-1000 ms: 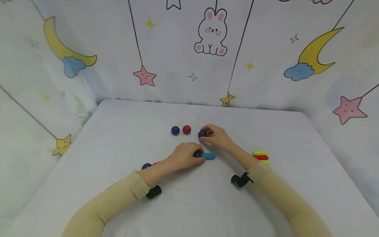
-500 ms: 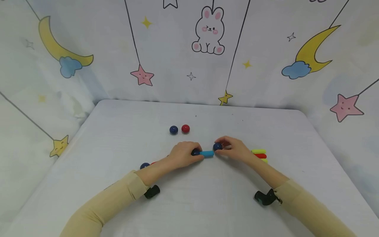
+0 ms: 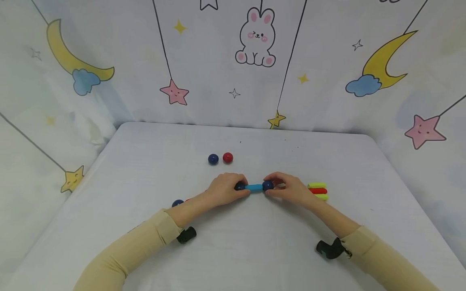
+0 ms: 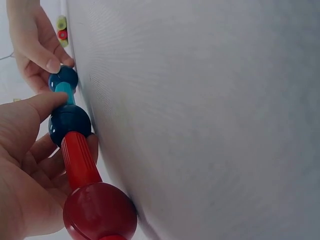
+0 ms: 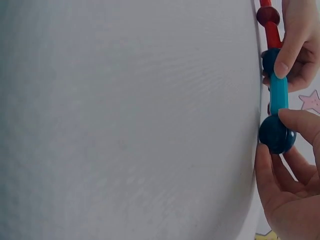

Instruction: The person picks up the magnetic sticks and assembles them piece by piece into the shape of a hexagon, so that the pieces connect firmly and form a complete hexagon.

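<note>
A chain of balls and rods lies along the table. My left hand (image 3: pixel 226 189) grips a dark blue ball (image 4: pixel 70 122) in it, which joins a red rod (image 4: pixel 80 159) to a light blue rod (image 3: pixel 254 188). Past the red rod comes a red ball (image 4: pixel 100 211); the left forearm hides much of this part in the head view. With thumb and fingers, my right hand (image 3: pixel 289 188) pinches another dark blue ball (image 5: pixel 276 135) right at the light blue rod's free end.
Behind the hands sit a loose blue ball (image 3: pixel 213 159) and a loose red ball (image 3: pixel 227 157). Yellow-green and red rods (image 3: pixel 317 190) lie beside the right wrist. Another blue ball (image 3: pixel 177 203) shows behind the left forearm. The white table (image 3: pixel 233 250) backs onto a printed cloth.
My right hand has carried its blue ball rightward and toward me, then against the end of the light blue rod. The left hand keeps its grip in nearly the same place.
</note>
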The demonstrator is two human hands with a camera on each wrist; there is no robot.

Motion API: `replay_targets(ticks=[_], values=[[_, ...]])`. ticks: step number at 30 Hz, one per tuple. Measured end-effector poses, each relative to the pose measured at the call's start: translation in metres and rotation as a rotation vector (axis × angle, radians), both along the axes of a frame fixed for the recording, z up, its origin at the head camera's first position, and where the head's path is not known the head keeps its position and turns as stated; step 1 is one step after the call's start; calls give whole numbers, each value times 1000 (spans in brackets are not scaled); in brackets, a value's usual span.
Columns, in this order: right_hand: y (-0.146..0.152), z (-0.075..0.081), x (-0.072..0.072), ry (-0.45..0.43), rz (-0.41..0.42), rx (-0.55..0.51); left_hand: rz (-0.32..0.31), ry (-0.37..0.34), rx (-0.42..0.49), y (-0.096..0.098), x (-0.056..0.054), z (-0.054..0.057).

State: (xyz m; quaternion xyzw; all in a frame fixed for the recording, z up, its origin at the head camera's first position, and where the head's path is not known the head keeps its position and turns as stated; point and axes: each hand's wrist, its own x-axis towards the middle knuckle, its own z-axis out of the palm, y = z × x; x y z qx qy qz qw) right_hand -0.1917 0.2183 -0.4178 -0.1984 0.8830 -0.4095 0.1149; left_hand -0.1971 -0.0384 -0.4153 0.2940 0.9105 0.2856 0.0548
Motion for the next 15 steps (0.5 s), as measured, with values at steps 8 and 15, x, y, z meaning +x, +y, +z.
replay_targets(ticks=[8, 15], values=[[1, -1, 1, -31, 5, -21, -11, -1, -43, 7, 4, 6], [-1, -1, 2, -72, 11, -51, -57, -20, -52, 24, 0, 8]])
